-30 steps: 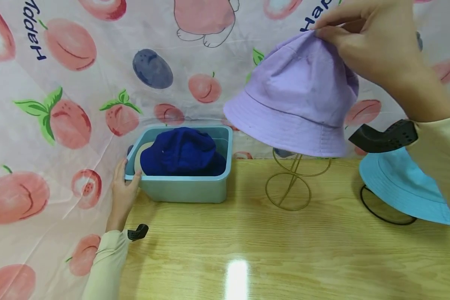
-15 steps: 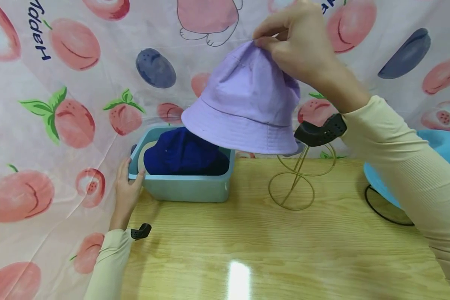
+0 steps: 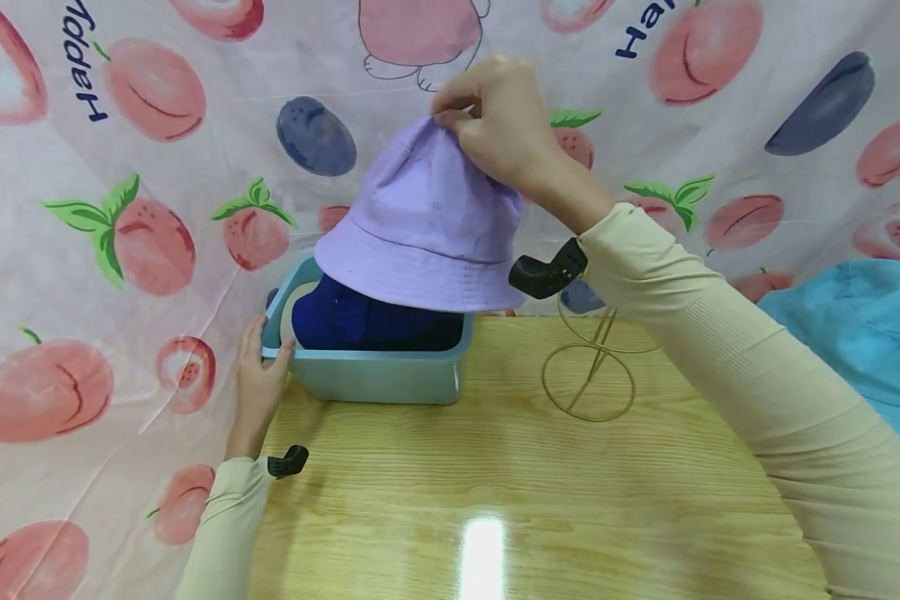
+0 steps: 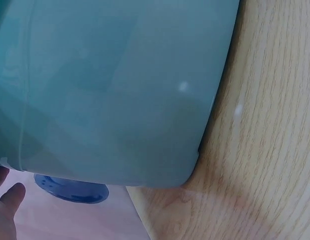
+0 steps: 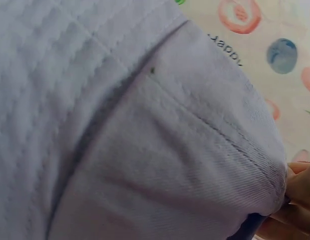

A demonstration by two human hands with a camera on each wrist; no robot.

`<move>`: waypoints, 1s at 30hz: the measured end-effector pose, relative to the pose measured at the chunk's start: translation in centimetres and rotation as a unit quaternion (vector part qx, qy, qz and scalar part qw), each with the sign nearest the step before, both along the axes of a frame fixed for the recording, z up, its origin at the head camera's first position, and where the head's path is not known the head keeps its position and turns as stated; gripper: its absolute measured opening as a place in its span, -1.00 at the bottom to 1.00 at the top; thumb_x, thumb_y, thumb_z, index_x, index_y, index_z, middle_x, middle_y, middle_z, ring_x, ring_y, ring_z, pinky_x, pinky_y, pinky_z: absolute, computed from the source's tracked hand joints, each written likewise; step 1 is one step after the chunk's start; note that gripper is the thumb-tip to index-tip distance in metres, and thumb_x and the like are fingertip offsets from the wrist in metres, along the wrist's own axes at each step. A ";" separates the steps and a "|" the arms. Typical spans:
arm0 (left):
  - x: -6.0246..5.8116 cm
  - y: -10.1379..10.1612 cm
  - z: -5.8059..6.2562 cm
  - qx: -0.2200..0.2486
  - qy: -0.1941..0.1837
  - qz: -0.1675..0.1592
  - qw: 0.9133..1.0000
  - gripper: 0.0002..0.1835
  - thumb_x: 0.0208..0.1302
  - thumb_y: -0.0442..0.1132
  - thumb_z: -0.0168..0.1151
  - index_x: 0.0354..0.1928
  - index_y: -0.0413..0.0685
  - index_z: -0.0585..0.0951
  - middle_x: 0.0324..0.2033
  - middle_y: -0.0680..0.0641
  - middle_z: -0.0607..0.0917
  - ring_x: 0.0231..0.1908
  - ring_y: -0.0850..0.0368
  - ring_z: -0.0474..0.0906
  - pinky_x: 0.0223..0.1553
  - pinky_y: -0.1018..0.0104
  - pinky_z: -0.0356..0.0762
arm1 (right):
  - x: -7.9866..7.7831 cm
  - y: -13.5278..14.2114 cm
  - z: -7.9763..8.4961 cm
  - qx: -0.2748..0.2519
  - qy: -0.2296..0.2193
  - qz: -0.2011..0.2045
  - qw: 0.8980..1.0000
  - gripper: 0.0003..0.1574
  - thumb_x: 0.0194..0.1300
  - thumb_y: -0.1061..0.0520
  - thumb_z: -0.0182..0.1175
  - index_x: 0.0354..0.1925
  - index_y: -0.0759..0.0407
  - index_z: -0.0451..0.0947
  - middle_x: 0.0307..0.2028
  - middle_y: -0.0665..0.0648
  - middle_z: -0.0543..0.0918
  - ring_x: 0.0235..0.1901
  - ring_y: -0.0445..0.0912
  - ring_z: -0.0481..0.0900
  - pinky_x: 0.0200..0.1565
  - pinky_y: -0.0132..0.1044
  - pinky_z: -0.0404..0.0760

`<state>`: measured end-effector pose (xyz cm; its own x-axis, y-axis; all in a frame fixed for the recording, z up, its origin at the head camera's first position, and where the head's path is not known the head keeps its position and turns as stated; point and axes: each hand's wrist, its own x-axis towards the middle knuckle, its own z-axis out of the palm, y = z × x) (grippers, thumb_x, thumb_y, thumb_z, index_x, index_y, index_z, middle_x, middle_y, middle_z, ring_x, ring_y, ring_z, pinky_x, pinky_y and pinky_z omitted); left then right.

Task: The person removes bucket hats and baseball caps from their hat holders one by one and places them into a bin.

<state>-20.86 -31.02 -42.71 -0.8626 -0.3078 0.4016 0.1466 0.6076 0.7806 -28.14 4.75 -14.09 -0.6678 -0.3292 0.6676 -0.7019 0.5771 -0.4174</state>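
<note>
A lilac bucket hat (image 3: 427, 217) hangs brim down from my right hand (image 3: 502, 125), which pinches the top of its crown. Its brim overlaps the back of a light blue plastic bin (image 3: 382, 379) in the head view. In the right wrist view the hat (image 5: 170, 135) fills most of the frame, with the pinching fingers (image 5: 300, 190) at right. Inside the bin lie a dark blue cap (image 3: 345, 317) and a cream-coloured thing (image 3: 288, 312) at its left. My left hand (image 3: 261, 375) holds the bin's front left corner, thumb at the front rim and fingers along the side.
A gold wire hat stand (image 3: 588, 383) stands on the wooden table (image 3: 420, 483), right of the bin. Further right is a light blue bucket hat (image 3: 862, 325), partly behind my right sleeve (image 3: 750, 375). A fruit-printed cloth (image 3: 157, 333) hangs behind and at left.
My right hand has carried the lilac bucket hat leftward and slightly down, from above the gold stand to over the bin. The left hand has stayed at the bin's corner.
</note>
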 end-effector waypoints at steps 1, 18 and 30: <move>0.0 0.0 0.0 -0.001 -0.001 0.000 1.000 -0.29 0.35 0.02 0.10 0.44 -0.08 0.16 0.42 -0.08 0.13 0.37 0.03 0.04 0.31 -0.08 0.05 | -0.2 -0.5 -0.3 0.002 0.009 0.003 1.000 -0.79 0.24 0.31 0.18 -0.33 0.18 0.76 -0.33 0.03 0.74 -0.35 -0.27 0.58 -0.24 -0.53 0.46; -0.2 0.0 -0.2 -0.004 0.018 -0.002 1.000 -0.31 0.33 -0.01 0.12 0.41 -0.12 0.20 0.39 -0.15 0.17 0.36 0.01 0.06 0.33 -0.06 0.01 | -3.3 -6.7 -7.3 -0.049 -0.014 0.015 0.999 -0.80 0.24 0.31 0.17 -0.36 0.19 0.74 -0.34 0.03 0.73 -0.24 -0.16 0.61 -0.09 -0.44 0.46; 0.0 0.0 -0.1 -0.003 0.013 0.006 1.000 -0.33 0.35 -0.03 0.09 0.42 -0.11 0.19 0.40 -0.11 0.16 0.37 0.04 0.04 0.34 -0.04 -0.02 | -2.4 -8.1 -10.7 0.010 -0.010 0.113 0.994 -0.77 0.25 0.40 0.11 -0.28 0.29 0.71 -0.27 0.14 0.72 -0.17 -0.09 0.64 -0.04 -0.37 0.52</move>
<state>-20.87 -31.00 -42.78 -0.8481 -0.3167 0.4247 0.1582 0.6137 0.7736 -30.54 -3.39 -24.77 -0.5888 -0.4848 0.6467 -0.8058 0.4145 -0.4229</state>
